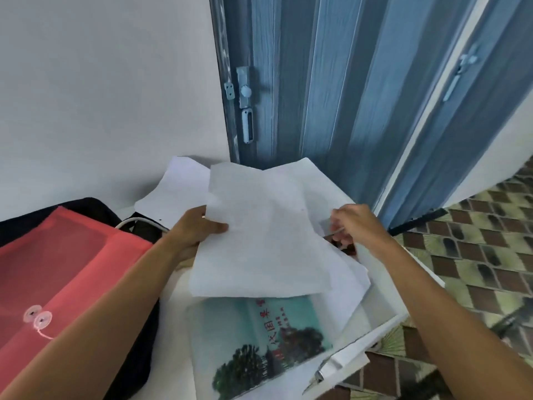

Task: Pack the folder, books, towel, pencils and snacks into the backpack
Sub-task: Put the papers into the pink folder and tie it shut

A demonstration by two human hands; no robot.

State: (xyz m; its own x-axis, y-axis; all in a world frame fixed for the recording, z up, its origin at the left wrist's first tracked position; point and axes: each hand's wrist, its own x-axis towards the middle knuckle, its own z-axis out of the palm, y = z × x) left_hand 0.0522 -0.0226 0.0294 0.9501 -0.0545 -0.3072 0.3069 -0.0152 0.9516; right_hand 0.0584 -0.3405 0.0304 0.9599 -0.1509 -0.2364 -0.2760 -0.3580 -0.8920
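Packing barely begun. Red folder lies on top of the black backpack at the desk's left edge, not visibly inside. Left hand pinches white sheet; right hand fingers curled round something small, unidentifiable. Book at the near edge, unpacked. Towel, pencils, snacks unseen.

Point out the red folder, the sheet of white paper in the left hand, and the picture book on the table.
red folder (66, 264): head view, middle of its translucent cover.
white paper (259, 235): head view, centre of the top sheet.
picture book (259, 339): head view, printed cover below the papers.
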